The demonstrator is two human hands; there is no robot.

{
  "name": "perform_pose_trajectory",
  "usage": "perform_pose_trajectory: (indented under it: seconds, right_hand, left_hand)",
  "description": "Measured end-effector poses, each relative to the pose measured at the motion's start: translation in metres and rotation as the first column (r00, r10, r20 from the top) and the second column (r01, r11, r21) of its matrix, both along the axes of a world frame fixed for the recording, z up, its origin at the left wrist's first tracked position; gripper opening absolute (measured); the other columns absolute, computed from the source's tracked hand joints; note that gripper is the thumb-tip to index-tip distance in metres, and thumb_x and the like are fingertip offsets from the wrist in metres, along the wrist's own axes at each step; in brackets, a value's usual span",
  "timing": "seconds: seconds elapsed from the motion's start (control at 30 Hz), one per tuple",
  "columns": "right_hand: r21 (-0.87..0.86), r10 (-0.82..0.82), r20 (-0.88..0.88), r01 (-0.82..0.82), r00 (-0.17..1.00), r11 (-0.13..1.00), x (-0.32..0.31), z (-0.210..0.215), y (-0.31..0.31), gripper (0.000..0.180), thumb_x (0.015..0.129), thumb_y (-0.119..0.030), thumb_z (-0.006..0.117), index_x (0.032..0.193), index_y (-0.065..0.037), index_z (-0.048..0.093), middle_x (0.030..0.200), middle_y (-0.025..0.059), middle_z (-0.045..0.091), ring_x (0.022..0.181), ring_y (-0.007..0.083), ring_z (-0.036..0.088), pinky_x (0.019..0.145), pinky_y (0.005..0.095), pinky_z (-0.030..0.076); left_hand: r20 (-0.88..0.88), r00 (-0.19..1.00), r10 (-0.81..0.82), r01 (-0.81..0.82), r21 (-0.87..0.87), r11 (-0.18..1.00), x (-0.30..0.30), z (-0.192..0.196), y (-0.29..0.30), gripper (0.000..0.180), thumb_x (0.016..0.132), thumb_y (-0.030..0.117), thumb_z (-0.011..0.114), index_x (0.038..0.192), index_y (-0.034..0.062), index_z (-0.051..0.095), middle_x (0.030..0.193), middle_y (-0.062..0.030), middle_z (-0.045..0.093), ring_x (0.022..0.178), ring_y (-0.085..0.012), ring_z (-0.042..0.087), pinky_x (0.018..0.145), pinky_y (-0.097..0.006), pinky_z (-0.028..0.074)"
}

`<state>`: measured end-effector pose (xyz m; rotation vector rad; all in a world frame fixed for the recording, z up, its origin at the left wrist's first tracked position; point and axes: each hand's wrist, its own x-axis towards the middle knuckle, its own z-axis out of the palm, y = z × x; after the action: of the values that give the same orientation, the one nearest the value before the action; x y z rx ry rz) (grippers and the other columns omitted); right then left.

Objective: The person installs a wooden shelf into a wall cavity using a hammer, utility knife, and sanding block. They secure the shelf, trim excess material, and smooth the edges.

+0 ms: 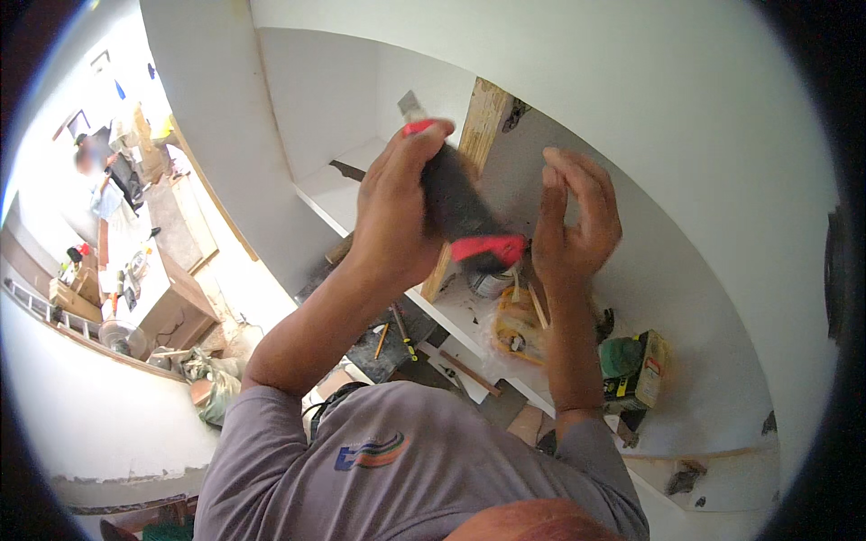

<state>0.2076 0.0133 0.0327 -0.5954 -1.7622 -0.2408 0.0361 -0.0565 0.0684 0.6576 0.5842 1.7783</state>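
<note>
My left hand (397, 203) is wrapped round the body of a black-and-red oscillating multi-tool (458, 194). A flat metal blade (410, 104) sticks out past my fingers at its upper end, and the broad red-and-black end tilts down to the right. Just right of the tool my right hand (580, 216) is raised, with nothing seen in it. Its fingers are loosely bent and apart from the thumb. Beyond the tool stands a strip of bare wood (483, 117) against the white wall panel.
On the white shelf below my hands are a tin can (490, 284), a yellow tub in clear plastic (519, 325) and a yellow-green box (648, 370). Lower down lie a pencil (382, 342) and a wooden stick (471, 372). Another person (108, 176) is in the room at far left.
</note>
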Motion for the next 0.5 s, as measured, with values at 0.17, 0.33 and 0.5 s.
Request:
perform_pose_trajectory:
  seconds: [0.17,0.33,0.5]
  right_hand:
    - [0.347,-0.538,0.439,0.416,0.72,0.841,-0.05,0.052,-0.023,0.048,0.083,-0.033,0.076,0.123,-0.009,0.068,0.145,0.007,0.054,0.143,0.028,0.04,0.121,0.0537,0.019]
    - [0.422,-0.548,0.719,0.357,0.428,0.833,-0.056,0.047,0.011,0.061,0.088,-0.04,0.07,0.14,-0.011,0.056,0.154,0.0056,0.045,0.149,0.0238,0.031,0.124,0.0519,0.015]
    - [-0.032,0.104,0.872,-0.155,0.479,0.987,-0.047,0.033,-0.012,0.037,0.089,-0.033,0.074,0.118,-0.01,0.071,0.117,0.0052,0.073,0.117,0.0237,0.066,0.113,0.0479,0.04]
  left_hand:
    - [-0.118,0.992,0.045,-0.043,0.015,0.999,-0.036,-0.077,0.022,0.034,0.098,0.033,0.057,0.118,0.0051,0.056,0.071,-0.0068,0.061,0.057,-0.0137,0.054,0.052,-0.027,0.043]
    - [-0.218,0.976,0.004,0.016,0.088,0.996,-0.046,-0.116,0.029,0.031,0.101,0.029,0.055,0.12,0.0042,0.054,0.076,-0.0048,0.059,0.062,-0.0118,0.052,0.058,-0.025,0.042]
    - [-0.678,0.687,0.262,-0.025,0.338,0.941,-0.084,-0.12,0.047,0.042,0.106,0.031,0.055,0.136,0.0034,0.049,0.092,-0.0035,0.059,0.088,-0.0105,0.058,0.082,-0.03,0.049]
